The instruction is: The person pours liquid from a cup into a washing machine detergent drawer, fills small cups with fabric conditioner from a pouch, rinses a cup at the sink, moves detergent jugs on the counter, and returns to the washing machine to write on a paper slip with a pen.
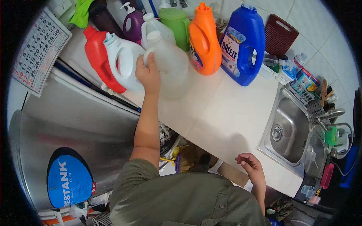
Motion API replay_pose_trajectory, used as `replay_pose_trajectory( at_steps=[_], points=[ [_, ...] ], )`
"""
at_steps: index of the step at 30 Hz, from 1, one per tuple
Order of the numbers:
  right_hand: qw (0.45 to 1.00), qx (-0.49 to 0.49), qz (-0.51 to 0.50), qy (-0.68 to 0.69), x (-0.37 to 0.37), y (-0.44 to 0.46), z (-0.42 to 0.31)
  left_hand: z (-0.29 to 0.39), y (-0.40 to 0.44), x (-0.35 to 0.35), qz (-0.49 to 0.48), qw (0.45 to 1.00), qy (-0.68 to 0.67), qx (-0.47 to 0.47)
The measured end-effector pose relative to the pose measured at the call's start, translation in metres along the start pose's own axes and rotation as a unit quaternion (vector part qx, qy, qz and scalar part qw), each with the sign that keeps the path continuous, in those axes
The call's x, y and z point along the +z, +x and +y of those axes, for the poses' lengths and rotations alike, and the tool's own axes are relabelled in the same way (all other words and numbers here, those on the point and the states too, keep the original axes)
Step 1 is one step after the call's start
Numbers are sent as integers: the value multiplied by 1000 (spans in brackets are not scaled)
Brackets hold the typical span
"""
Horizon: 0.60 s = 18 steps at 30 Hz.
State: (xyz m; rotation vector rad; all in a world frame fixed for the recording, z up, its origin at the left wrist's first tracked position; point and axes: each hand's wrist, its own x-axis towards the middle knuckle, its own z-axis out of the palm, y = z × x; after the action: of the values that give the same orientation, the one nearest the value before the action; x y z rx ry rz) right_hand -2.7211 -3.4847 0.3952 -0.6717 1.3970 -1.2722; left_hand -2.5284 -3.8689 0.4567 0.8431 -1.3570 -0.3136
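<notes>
My left hand (148,75) is wrapped round the handle of a translucent plastic jug (171,66) on the counter. Just left of that jug stands a white detergent bottle (130,58), partly behind my hand, with a red bottle (98,56) beside it. To the jug's right are an orange detergent bottle (207,41) and a large blue Breeze bottle (243,45). My right hand (250,165) hangs near the counter's front edge with its fingers loosely apart, holding nothing.
A second clear jug (158,32), a purple pump bottle (134,23) and a green pitcher (176,24) stand behind. The steel sink (290,128) is set into the counter (226,109) at right. A large steel tank (83,128) and a hanging calendar (41,51) occupy the left.
</notes>
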Motion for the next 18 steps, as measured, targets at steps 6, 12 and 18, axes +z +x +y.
replay_pose_trajectory(
  at_steps=[6,12,18],
  points=[
    [1000,0,18,13,-6,-13,-5,-1,9,46,23,995,85,39],
    [999,-17,40,31,-14,-39,3,-8,6,49,57,991,107,55],
    [996,-31,68,46,-31,-60,10,49,-40,68,75,949,150,266]
  ],
)
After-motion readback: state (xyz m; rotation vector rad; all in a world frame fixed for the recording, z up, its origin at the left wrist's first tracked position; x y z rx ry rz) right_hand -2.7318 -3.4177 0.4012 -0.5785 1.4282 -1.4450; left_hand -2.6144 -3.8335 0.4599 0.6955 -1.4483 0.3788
